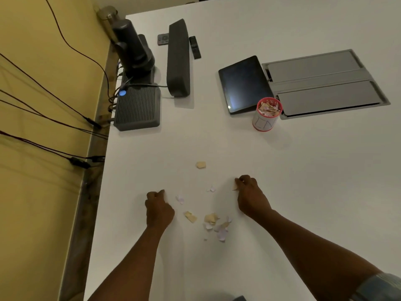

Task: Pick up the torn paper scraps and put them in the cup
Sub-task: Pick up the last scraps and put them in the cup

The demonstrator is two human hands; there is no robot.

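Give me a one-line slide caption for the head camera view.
Both hands gather torn paper scraps from a white table; scrap-filled cup beyond.

1 cup (pixel 268 114), 2 hands (pixel 159 210)

What is pinched in the curled left hand (pixel 159 208) is hidden (fingers folded under) — the right sleeve (pixel 378 286) is cut off.

Both bare forearms extend forward from the lower edge of view, roughly parallel and well apart. The left hand (pixel 159 210) is curled into a loose fist, knuckles up, with thumb and fingertips pinched together at its far end. The right hand (pixel 249 195) is likewise curled, its fingers drawn closed in a pinch on a tan paper scrap (pixel 235 187); a rolled sleeve shows at the right upper arm.
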